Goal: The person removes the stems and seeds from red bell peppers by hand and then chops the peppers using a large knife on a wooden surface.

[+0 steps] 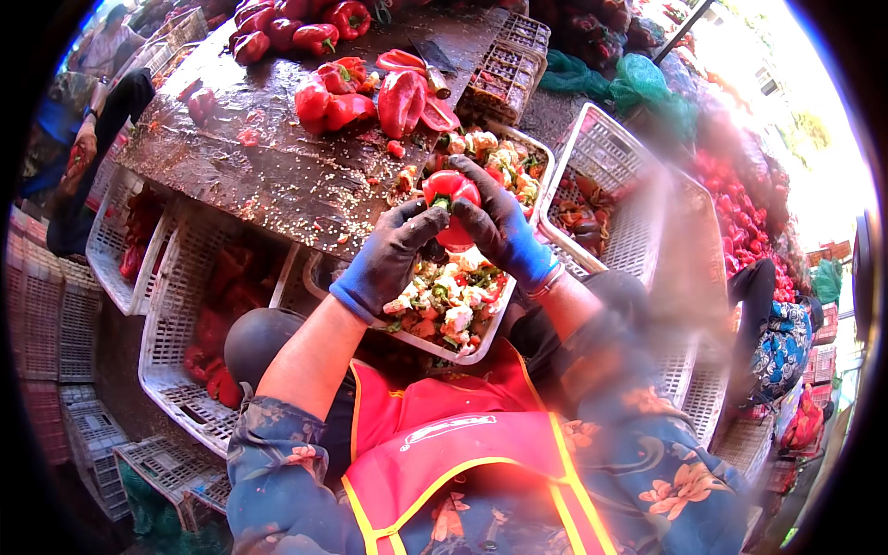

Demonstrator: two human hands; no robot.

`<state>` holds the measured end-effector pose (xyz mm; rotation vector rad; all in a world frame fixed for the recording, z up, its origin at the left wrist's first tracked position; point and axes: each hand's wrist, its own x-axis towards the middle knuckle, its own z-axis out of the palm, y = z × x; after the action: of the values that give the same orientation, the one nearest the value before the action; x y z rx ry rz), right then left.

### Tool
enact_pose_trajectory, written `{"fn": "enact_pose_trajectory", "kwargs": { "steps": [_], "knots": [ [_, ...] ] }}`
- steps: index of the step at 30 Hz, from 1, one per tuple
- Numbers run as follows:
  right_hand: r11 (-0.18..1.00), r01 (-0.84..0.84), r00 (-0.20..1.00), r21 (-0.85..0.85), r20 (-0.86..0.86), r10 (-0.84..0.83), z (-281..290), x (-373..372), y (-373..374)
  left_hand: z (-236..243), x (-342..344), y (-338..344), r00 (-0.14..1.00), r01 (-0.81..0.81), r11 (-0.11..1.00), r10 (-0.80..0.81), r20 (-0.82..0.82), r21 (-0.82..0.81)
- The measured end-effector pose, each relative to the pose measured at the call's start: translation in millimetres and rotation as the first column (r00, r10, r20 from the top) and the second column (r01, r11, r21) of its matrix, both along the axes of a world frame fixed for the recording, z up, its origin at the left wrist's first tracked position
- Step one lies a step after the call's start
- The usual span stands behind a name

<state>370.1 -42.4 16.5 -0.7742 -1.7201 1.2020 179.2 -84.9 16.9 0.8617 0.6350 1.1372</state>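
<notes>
A red bell pepper (451,189), its green stem toward me, is held between both my hands over a white crate (483,348) of pepper cores and seeds. My left hand (393,259), in a dark and blue glove, grips its lower left side with fingers and thumb. Around its right side curl the fingers of my right hand (504,231), gloved the same way. On the wet table just beyond lie cut red peppers (402,104) and a knife (436,81) with a dark blade, partly hidden by the peppers.
More whole peppers (314,37) are piled at the table's far end. Loose seeds cover the wooden tabletop (199,153). A white crate with red pepper pieces (190,393) stands left of my knees, another crate (638,153) to the right. A person's hand (83,153) shows at far left.
</notes>
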Motion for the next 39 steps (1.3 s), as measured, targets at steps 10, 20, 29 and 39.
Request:
{"fn": "enact_pose_trajectory", "kwargs": {
  "steps": [10, 20, 29, 39],
  "knots": [
    [0.987, -0.049, 0.984, -0.156, -0.175, 0.021, 1.2, 1.5, -3.3, -21.0, -25.7, -7.0, 0.983, 0.155, 0.972, -0.169, 0.069, 0.174],
    [0.965, 0.005, 0.999, -0.263, -0.041, -0.016, 3.0, 0.7, -23.2, 10.2, -3.1, -4.6, 0.879, -0.011, 0.999, 0.029, -0.475, 0.042],
    [0.848, -0.1, 0.945, -0.52, -0.316, -0.083, -31.0, -11.5, -37.0, -34.4, 1.9, -6.8, 0.566, 0.338, 0.906, 0.022, -0.824, 0.256],
    [0.862, 0.218, 0.858, -0.458, -0.331, -0.394, -46.2, -22.5, -53.0, -28.4, 22.2, -13.1, 0.274, 0.391, 0.704, 0.526, -0.805, 0.593]
  ]
}}
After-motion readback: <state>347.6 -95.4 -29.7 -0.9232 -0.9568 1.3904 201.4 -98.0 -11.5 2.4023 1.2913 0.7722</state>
